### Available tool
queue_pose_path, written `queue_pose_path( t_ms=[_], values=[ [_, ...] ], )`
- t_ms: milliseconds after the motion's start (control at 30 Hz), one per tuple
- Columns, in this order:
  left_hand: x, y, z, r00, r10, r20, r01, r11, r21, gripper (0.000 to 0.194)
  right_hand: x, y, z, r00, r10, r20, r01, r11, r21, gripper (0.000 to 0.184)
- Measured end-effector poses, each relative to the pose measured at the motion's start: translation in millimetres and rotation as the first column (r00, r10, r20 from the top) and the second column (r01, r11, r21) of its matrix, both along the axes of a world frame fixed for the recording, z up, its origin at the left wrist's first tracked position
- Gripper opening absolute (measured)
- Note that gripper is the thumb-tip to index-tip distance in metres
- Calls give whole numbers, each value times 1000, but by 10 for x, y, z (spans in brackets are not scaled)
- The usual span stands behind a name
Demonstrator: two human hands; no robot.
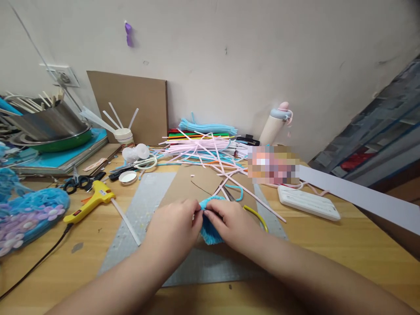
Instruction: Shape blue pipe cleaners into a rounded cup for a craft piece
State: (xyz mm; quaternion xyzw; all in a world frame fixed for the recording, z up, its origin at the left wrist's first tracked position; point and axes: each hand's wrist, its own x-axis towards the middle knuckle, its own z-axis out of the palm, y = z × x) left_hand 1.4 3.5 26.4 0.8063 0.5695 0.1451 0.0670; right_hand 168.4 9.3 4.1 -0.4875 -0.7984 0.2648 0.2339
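At the far left, a blue fuzzy piece with lilac flowers (pixel 39 214) is lying near the worktop's (pixel 328 258) edge, and behind it a steel bowl (pixel 55 120) is holding a crowd of wooden sticks. Next, black-handled scissors (pixel 77 183) are resting just behind a yellow hot-glue gun (pixel 90 202), whose white glue stick (pixel 126 222) is pointing toward me and reaching onto the grey cutting mat (pixel 131 205). A brown cardboard panel (pixel 131 107) is leaning on the wall, with a paper cup (pixel 124 137) of pale sticks standing before it.

Over the mat, the left hand (pixel 177 221) is pinching the upper edge of a light-blue fuzzy piece (pixel 210 232) between thumb and curled forefinger. That piece is hanging between the two hands, above the mat's middle. Behind it, pale pink pipe cleaners (pixel 197 146) are sprawling in a heap, a blue bundle (pixel 210 127) lying at their back. The right hand (pixel 234 221) is pinching the same edge, its thumb and fingertips close beside the left's. A yellow curved handle (pixel 257 214) is showing just beyond the right wrist.

Farther right, a cream bottle (pixel 274 126) is tilting in view near the wall, and a white slab-shaped case (pixel 308 203) is lying on the wood.
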Motion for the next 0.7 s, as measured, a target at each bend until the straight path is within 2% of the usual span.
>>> queue_pose_path(
  t_ms=[67,167,300,367,467,600,700],
  values=[
    [-8,-55,-45,998,-39,-56,46,990,131,20,-8,-13,-32,997,5,-81,-6,1000,-7,18],
    [-14,-98,-118,993,-74,-93,102,936,337,23,-14,-22,-86,970,-23,-242,2,996,-87,17],
    [-18,-80,-178,991,-92,-97,126,880,458,26,-25,-8,-130,920,-88,-383,-1,974,-226,17],
    [-22,-65,-198,992,-100,-78,125,881,457,25,-40,-1,-138,882,-135,-452,-17,949,-315,18],
    [-33,-62,-220,991,-129,-27,129,908,400,21,-80,0,-146,785,-217,-580,-100,880,-464,22],
    [-58,-69,-232,982,-167,85,133,941,311,17,-129,-10,-198,617,-382,-688,-272,717,-642,33],
    [-80,-35,-246,964,-175,200,132,968,212,15,-135,-15,-270,510,-461,-726,-417,606,-677,34]
  ],
)
